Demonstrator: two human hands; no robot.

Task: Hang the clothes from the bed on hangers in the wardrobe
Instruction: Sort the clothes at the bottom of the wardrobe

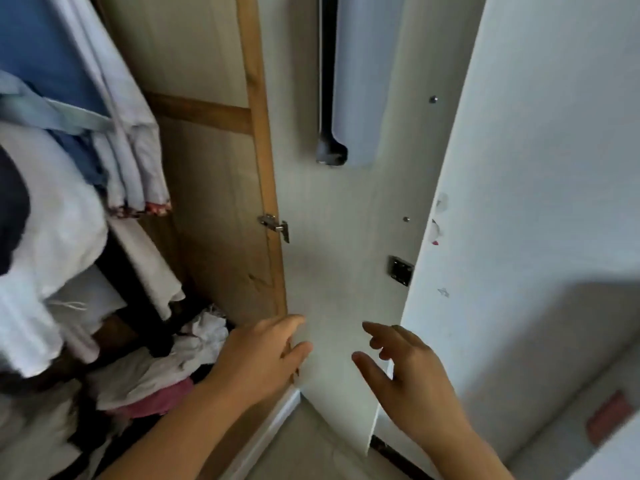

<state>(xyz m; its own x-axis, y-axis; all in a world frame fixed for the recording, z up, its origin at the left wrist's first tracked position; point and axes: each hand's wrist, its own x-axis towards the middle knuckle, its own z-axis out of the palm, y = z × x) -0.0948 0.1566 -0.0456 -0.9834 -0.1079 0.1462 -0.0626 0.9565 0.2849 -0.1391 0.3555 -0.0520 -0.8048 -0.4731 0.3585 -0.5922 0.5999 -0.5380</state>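
Head view: the hanging clothes at the left are blurred and cut off by the frame edge, so no hangers can be made out. They hang inside the wardrobe, blue and white, above a crumpled pile on its floor. Left hand and right hand reach toward the open white door with fingers spread loosely, holding nothing.

You looked down at the wardrobe floor, where a heap of crumpled clothes lay against the wooden side panel at its right edge. White pieces sat on top of the heap, with a pink garment under them toward the front edge. Outside the wardrobe, the room floor was pale and plain.
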